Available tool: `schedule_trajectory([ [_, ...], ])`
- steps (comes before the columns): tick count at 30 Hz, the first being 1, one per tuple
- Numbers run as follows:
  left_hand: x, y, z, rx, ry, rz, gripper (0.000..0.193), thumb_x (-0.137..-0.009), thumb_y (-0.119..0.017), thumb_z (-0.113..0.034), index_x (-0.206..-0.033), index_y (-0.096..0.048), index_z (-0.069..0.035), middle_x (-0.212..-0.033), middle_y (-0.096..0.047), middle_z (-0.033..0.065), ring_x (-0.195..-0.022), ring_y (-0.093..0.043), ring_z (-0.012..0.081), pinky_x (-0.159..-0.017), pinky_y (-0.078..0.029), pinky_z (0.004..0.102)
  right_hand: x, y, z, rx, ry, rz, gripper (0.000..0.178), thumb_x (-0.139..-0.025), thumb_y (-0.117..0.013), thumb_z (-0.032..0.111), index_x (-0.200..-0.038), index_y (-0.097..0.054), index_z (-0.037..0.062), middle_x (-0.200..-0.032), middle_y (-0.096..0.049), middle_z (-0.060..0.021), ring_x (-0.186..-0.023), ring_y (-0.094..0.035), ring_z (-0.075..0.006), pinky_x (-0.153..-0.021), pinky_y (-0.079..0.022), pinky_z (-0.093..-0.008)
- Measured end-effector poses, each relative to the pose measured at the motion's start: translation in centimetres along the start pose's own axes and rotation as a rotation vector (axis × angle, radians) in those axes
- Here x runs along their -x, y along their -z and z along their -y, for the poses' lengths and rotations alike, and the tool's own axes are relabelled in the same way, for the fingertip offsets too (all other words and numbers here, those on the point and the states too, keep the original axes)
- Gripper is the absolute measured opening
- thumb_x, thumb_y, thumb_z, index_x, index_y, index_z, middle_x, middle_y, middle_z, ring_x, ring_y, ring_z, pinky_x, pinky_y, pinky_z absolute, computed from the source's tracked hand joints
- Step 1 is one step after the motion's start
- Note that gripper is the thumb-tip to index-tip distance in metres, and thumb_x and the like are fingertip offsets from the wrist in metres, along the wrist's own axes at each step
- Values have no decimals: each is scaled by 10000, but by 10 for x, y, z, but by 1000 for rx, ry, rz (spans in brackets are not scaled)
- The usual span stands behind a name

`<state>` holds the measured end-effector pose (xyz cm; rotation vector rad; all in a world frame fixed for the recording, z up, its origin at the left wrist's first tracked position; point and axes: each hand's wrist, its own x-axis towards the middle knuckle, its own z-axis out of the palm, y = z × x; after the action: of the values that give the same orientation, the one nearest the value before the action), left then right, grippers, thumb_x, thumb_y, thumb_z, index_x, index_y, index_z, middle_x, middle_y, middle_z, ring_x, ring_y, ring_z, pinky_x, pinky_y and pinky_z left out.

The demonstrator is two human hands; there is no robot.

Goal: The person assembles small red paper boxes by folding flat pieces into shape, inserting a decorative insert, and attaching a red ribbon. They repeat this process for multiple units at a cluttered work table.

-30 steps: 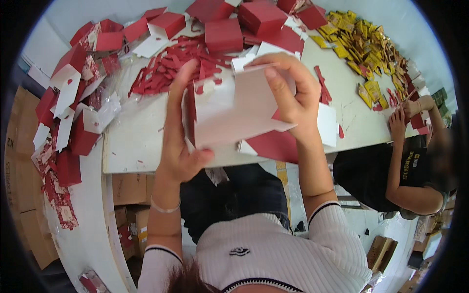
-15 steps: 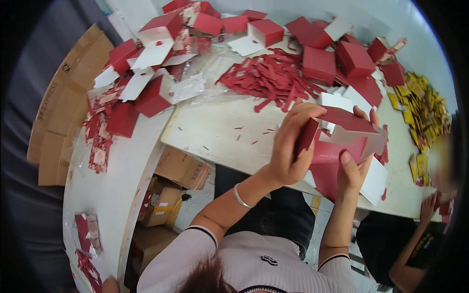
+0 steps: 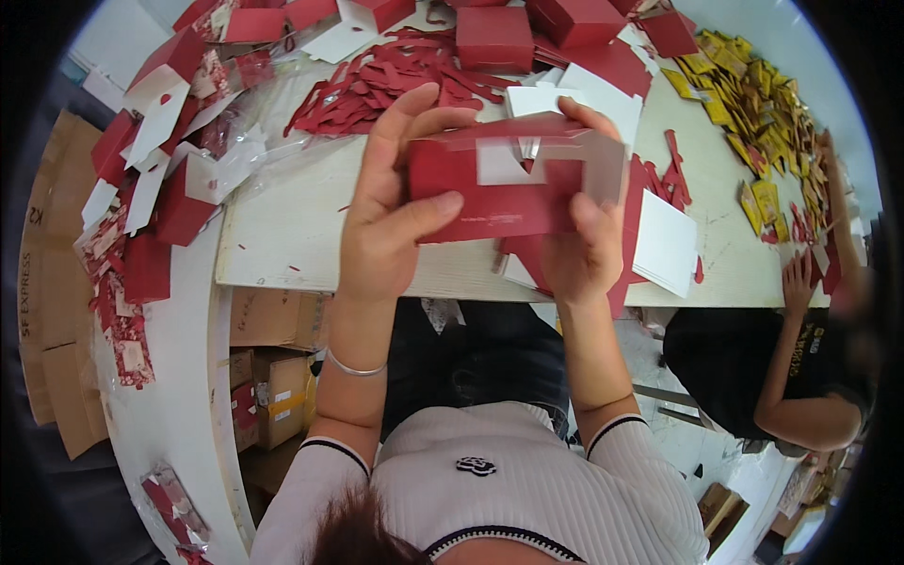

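Note:
A red folding carton [image 3: 499, 202] with white inner sides is held up in front of me over the table. My left hand [image 3: 386, 207] grips its left end, the thumb on the printed near face and the fingers behind. At the other end my right hand [image 3: 593, 235] closes round the carton, thumb in front, beside a pale flap [image 3: 603, 160] that sticks out. Below and behind the right hand lie flat red and white card pieces [image 3: 664, 240]. A heap of dark red ribbon-like strips [image 3: 386, 85] lies beyond the carton.
Folded red boxes [image 3: 494, 40] crowd the far side; more boxes with white flaps [image 3: 188, 198] are at left. Yellow packets [image 3: 744, 94] are piled at far right, near a co-worker's hand [image 3: 799, 282]. A brown carton [image 3: 61, 282] stands at the left rim.
The view has swung, so the table's contents sit further left. The carton is turned more level, its near face toward me. My left hand has shifted from the end flap to its left end.

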<state>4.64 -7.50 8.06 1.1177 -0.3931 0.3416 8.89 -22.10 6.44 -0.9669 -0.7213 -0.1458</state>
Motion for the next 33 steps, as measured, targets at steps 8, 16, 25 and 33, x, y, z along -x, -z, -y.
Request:
schedule_trajectory([
  [8, 4, -2, 5, -92, -67, -240, 353, -673, -470, 101, -998, -466, -38, -1128, -507, 122, -1104, -445, 192, -957, -339, 324, 1, 1, -9, 91, 5, 44, 345, -796, -470, 47, -1140, -458, 24, -1260, -377, -138, -1246, -287, -241, -1022, -212, -346],
  [16, 3, 10, 4, -78, -143, 27, 275, -688, -456, 73, -932, -454, -52, -1133, -469, 141, -1050, -446, 179, -910, -356, 301, -1, -3, -1, 258, 179, 18, 332, -745, -471, -102, -1051, -505, 21, -1189, -419, -134, -1150, -385, -229, -971, -289, -327],
  [25, -1, 13, 4, -481, -379, 49, 327, -736, -529, 63, -1029, -426, -39, -1139, -476, 138, -1038, -454, 181, -904, -360, 307, 0, -13, 0, 480, 235, 29, 397, -680, -556, -80, -1058, -490, 24, -1148, -436, -146, -1135, -379, -279, -954, -299, -352],
  [33, 2, 20, 6, -384, -499, 70, 331, -851, -445, -155, -1144, -396, -9, -1211, -449, 164, -1142, -416, 242, -984, -304, 372, -5, -8, 1, 588, 472, 97, 399, -634, -524, -73, -1024, -500, 11, -1111, -451, -182, -1101, -412, -338, -959, -311, -426],
])
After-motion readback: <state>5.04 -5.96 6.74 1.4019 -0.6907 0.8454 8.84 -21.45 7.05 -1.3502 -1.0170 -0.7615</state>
